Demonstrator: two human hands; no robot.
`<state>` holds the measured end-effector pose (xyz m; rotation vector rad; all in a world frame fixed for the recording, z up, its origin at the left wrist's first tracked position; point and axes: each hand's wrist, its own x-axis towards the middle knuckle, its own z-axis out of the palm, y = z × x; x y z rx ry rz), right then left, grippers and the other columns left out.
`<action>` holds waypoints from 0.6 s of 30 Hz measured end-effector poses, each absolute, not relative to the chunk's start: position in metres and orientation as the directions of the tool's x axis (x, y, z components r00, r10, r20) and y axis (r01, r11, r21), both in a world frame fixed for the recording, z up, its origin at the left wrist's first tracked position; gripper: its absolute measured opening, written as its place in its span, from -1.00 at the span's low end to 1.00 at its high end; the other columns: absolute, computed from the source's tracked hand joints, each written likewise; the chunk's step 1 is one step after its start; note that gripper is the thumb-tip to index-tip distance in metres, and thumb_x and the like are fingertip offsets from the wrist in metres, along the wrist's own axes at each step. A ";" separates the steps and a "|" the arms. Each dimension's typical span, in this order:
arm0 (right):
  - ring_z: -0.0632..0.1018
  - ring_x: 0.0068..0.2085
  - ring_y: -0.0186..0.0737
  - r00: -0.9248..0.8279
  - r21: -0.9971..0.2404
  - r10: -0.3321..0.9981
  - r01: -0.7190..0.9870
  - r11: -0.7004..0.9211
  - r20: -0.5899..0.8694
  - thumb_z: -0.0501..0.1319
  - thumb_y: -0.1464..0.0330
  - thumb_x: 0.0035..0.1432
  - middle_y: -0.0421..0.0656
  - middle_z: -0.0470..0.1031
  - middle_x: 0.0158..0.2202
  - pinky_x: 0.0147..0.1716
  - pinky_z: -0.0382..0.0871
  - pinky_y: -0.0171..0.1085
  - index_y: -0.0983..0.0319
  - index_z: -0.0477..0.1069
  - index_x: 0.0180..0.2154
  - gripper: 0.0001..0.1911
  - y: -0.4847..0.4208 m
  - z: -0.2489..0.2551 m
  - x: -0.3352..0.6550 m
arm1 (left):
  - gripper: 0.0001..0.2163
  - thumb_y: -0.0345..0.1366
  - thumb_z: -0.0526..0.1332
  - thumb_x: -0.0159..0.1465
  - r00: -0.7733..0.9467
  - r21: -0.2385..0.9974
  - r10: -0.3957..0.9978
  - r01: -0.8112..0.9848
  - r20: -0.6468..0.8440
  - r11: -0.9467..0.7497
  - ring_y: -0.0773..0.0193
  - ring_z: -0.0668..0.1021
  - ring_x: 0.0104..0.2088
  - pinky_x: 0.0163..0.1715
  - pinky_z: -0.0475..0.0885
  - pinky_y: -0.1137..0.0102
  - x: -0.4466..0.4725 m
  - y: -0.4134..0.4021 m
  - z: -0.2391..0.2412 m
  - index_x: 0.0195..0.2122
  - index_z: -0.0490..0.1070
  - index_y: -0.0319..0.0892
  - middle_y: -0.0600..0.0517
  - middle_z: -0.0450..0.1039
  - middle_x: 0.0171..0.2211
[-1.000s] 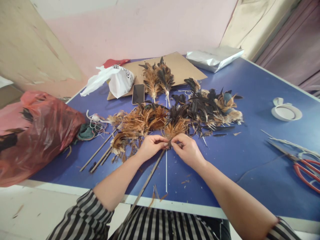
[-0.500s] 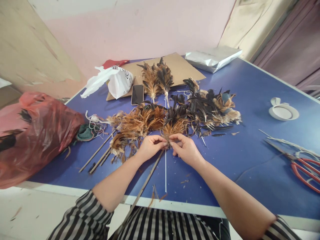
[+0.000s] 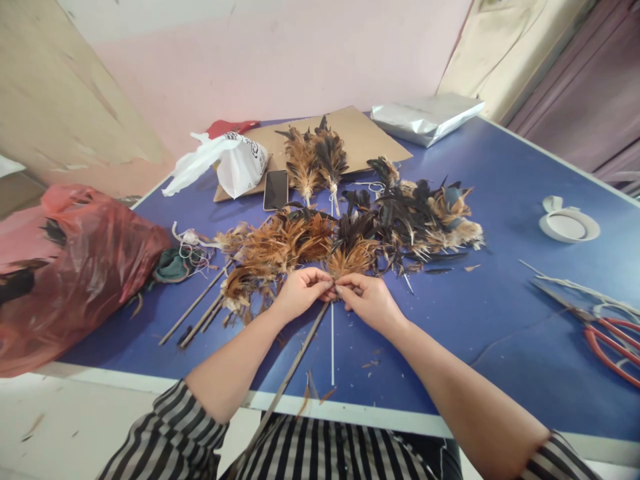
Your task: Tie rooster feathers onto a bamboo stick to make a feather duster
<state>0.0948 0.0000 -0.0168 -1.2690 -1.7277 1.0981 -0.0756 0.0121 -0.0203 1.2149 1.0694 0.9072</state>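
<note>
My left hand point(image 3: 304, 291) and my right hand point(image 3: 371, 301) meet at the middle of the table. Both have their fingers pinched at the base of a feather duster's brown and black feathers point(image 3: 353, 257), where these join a thin stick point(image 3: 286, 381). The stick slants down past the table's front edge towards my body. The join itself is hidden by my fingertips. Left of my hands lies a heap of orange-brown feathers point(image 3: 287, 240). Further right is a pile of dark feathers point(image 3: 415, 213).
Two tied feather bunches point(image 3: 316, 160) lie on cardboard point(image 3: 370, 143) behind a phone point(image 3: 276, 190). Several sticks point(image 3: 197, 310) and a red plastic bag point(image 3: 100, 260) are left. Red-handled scissors point(image 3: 600, 333), a white tape roll point(image 3: 570, 225) and a silver package point(image 3: 430, 117) are right.
My right hand's fingers have drawn in closer to my left fingertips at the feather base. The stick and the feather heaps look the same.
</note>
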 end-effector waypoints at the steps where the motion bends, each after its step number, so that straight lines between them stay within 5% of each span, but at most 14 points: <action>1: 0.46 -0.56 -0.36 -0.261 -0.908 0.962 0.380 0.176 0.078 0.16 0.30 0.04 -0.21 0.48 -0.53 -0.55 0.32 -0.39 0.24 0.45 -0.30 -0.81 0.000 -0.016 0.095 | -0.76 -0.20 0.30 0.04 0.266 0.990 0.954 0.016 -0.141 0.142 0.36 0.55 -0.50 -0.43 0.47 0.45 -0.076 0.012 -0.020 -0.38 0.39 -0.27 0.03 0.49 -0.53; 11: 0.37 -0.54 -0.38 -0.338 -0.691 0.918 0.613 0.384 0.210 0.14 0.45 -0.01 -0.24 0.42 -0.56 -0.52 0.21 -0.39 0.23 0.40 -0.52 -0.90 0.001 -0.011 0.105 | -0.76 -0.22 0.30 0.05 0.284 0.987 0.947 -0.016 -0.151 0.162 0.37 0.55 -0.49 -0.43 0.46 0.47 -0.075 0.014 -0.015 -0.38 0.38 -0.31 0.01 0.50 -0.49; 18: 0.38 -0.71 -0.42 -0.287 -0.940 0.937 0.328 -0.097 -0.197 0.11 0.42 0.00 -0.33 0.36 -0.67 -0.75 0.21 -0.47 0.21 0.27 -0.38 -0.94 0.000 -0.012 0.092 | -0.78 -0.23 0.29 0.06 0.311 0.988 0.939 0.003 -0.147 0.154 0.37 0.55 -0.49 -0.42 0.45 0.48 -0.078 0.014 -0.014 -0.39 0.36 -0.29 0.03 0.49 -0.53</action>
